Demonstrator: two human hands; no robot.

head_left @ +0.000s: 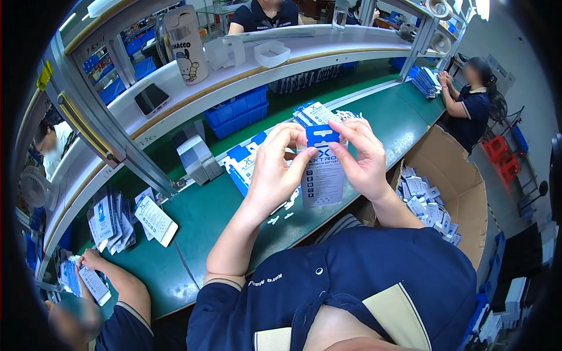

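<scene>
In front of my chest, above the green table (228, 234), both hands hold a flat blue-and-white battery box (323, 186) upright by its top. My left hand (280, 167) pinches the left side of its blue hang tab between thumb and fingers. On the opposite side, my right hand (364, 157) grips the tab the same way, thumb on the printed face. The tab has a light hanger-shaped slot. Behind my left wrist lies a pile of flat blue-and-white boxes (241, 169). More boxes (317, 113) lie beyond my hands, partly hidden. Small white cut-out scraps (274, 220) are scattered below.
A large carton (453, 169) with loose boxes (422, 202) stands at my right. Beyond the table are a stack of boxes (199, 161), a blue bin (239, 112) and a shelf with a phone (152, 98) and tumbler (186, 50). Co-workers sit at lower left and far right.
</scene>
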